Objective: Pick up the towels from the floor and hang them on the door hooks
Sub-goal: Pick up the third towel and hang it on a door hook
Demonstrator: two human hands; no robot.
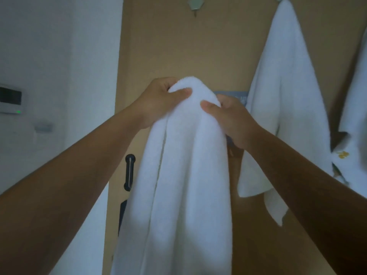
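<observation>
Before the door (178,46), near its middle, a white towel (188,165) hangs bunched from both hands, its long folds dropping out of view at the bottom. The left hand (158,102) grips the gathered top from the left, thumb pressed on the near face and fingers curled behind. The right hand (234,120) pinches it from the right the same way, thumb in front, fingers hidden behind the folds. Far above them, at the top edge, an empty hook (195,6) sticks out of the door, well apart from the towel's crown. To the right a hung towel (284,86) drapes from a point cut off by the frame, and a patterned cloth (355,126) hangs at the right edge. A black handle (130,171) shows just left of the held towel. The risk, as I judge it, lies in the thick bunch: a fat wad may catch only the hook's tip and slide off once both hands let go, dragged by the long tail. A lift that drifts right could also brush the hung towel and tug it loose.
</observation>
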